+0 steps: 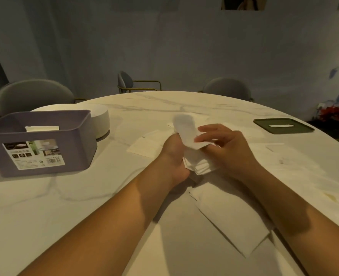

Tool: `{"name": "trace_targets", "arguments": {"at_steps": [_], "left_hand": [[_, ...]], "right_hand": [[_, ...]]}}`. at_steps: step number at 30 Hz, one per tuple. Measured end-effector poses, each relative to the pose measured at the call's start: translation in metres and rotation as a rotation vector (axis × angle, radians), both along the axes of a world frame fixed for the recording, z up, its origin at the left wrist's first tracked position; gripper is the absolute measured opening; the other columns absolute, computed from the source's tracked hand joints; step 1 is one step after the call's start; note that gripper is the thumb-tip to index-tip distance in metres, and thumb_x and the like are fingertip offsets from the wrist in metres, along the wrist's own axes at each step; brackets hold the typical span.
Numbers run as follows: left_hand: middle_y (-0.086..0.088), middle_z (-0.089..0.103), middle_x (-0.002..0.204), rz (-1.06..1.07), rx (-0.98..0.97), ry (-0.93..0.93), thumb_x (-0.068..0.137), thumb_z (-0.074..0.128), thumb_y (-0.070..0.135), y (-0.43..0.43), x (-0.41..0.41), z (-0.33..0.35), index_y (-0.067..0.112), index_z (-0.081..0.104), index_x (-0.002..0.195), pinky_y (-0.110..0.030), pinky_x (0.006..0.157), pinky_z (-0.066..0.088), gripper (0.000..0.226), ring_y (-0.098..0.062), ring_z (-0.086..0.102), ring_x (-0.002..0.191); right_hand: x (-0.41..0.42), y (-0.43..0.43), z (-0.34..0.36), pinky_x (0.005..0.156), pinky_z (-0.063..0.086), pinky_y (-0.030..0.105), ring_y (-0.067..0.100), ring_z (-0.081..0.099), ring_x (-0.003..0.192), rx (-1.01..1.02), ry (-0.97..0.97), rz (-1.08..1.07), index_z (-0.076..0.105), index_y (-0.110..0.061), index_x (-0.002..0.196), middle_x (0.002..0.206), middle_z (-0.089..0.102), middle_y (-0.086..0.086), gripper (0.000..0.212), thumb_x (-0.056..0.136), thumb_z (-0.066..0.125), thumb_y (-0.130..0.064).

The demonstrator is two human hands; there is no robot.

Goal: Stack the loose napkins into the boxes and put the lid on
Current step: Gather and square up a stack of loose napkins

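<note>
The purple box stands open on the tabletop, with a white sheet lying inside it. Well to the right of the box, the left hand grips a stack of folded napkins, fingers curled round it. The right hand pinches the lower edge of a top napkin, which stands up blurred above the stack. Loose napkins lie flat right of the box, under and beyond the hands. The dark green lid lies flat far right of the box. A white round tub sits just behind the box.
</note>
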State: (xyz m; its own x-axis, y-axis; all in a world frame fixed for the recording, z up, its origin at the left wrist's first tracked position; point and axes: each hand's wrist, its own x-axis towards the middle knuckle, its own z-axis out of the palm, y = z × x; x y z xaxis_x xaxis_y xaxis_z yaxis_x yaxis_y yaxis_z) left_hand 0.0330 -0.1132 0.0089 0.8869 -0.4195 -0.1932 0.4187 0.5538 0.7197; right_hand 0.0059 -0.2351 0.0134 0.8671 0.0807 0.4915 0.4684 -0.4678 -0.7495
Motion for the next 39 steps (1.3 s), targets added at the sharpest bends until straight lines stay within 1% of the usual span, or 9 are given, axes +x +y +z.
{"name": "trace_targets", "arguments": {"at_steps": [6,11,13,17,21,23,26,31,39], "left_hand": [[-0.017,0.066,0.115,0.095,0.040,0.054,0.091,0.028,0.068,0.006,0.005,0.001,0.016,0.057,0.124,-0.044,0.080,0.052,0.068,-0.035,0.063,0.098],[-0.025,0.058,0.123,0.181,0.116,0.046,0.096,0.043,0.007,0.009,0.006,-0.001,0.001,0.044,0.132,-0.048,0.081,0.051,0.036,-0.040,0.059,0.105],[-0.024,0.057,0.123,0.277,0.122,0.068,0.095,0.042,0.003,0.015,0.012,-0.004,0.001,0.046,0.127,-0.049,0.080,0.051,0.032,-0.040,0.058,0.103],[-0.021,0.053,0.128,0.388,0.125,0.113,0.093,0.045,0.007,0.029,0.023,-0.009,0.003,0.047,0.129,-0.044,0.064,0.052,0.036,-0.041,0.056,0.107],[-0.021,0.054,0.127,0.437,0.106,0.143,0.095,0.045,0.005,0.037,0.025,-0.009,0.002,0.046,0.129,-0.052,0.077,0.051,0.035,-0.040,0.055,0.109],[-0.020,0.055,0.126,0.436,0.120,0.149,0.094,0.045,0.006,0.037,0.025,-0.010,0.003,0.046,0.129,-0.055,0.082,0.050,0.034,-0.041,0.056,0.109],[-0.020,0.055,0.125,0.444,0.168,0.141,0.095,0.046,0.007,0.036,0.025,-0.011,0.003,0.047,0.128,-0.046,0.065,0.050,0.033,-0.040,0.057,0.105],[-0.019,0.054,0.126,0.425,0.181,0.130,0.095,0.045,0.007,0.038,0.024,-0.012,0.003,0.046,0.129,-0.043,0.064,0.049,0.035,-0.039,0.056,0.107],[-0.018,0.055,0.126,0.430,0.187,0.140,0.093,0.045,0.005,0.042,0.025,-0.013,0.003,0.048,0.129,-0.046,0.064,0.053,0.036,-0.040,0.057,0.106]], "right_hand": [[0.008,-0.010,-0.002,0.091,0.043,0.017,0.005,0.052,0.104,-0.139,0.027,-0.053,0.069,-0.036,0.080,0.113,0.058,-0.014,0.031,0.085,0.063,-0.006],[0.007,-0.014,0.002,0.081,0.046,0.013,0.000,0.055,0.098,-0.081,0.092,0.035,0.064,-0.040,0.089,0.104,0.056,-0.025,0.031,0.086,0.064,-0.009],[0.003,-0.019,0.010,0.074,0.050,0.014,0.005,0.059,0.095,-0.122,0.155,0.086,0.060,-0.041,0.091,0.102,0.060,-0.019,0.026,0.085,0.068,-0.017],[-0.010,-0.022,0.018,0.081,0.050,0.020,0.007,0.057,0.093,-0.599,0.408,0.194,0.062,-0.042,0.096,0.099,0.059,-0.018,0.027,0.076,0.077,-0.034],[-0.015,-0.021,0.018,0.093,0.045,0.029,0.002,0.050,0.100,-0.793,0.552,0.181,0.064,-0.044,0.097,0.108,0.053,-0.024,0.034,0.067,0.080,-0.041],[-0.013,-0.021,0.018,0.096,0.045,0.032,0.003,0.051,0.102,-0.777,0.546,0.196,0.066,-0.040,0.090,0.108,0.056,-0.022,0.027,0.068,0.081,-0.037],[-0.011,-0.020,0.016,0.095,0.048,0.035,0.004,0.054,0.100,-0.731,0.529,0.242,0.070,-0.036,0.077,0.103,0.061,-0.022,0.014,0.069,0.081,-0.033],[-0.008,-0.024,0.012,0.095,0.043,0.027,-0.001,0.056,0.101,-0.539,0.516,0.285,0.070,-0.023,0.080,0.105,0.064,-0.025,0.004,0.082,0.071,-0.026],[-0.001,-0.030,0.012,0.047,0.040,0.013,0.007,0.051,0.060,-0.219,0.365,-0.057,0.058,-0.018,0.092,0.073,0.058,-0.002,0.014,0.097,0.051,-0.029]]}}
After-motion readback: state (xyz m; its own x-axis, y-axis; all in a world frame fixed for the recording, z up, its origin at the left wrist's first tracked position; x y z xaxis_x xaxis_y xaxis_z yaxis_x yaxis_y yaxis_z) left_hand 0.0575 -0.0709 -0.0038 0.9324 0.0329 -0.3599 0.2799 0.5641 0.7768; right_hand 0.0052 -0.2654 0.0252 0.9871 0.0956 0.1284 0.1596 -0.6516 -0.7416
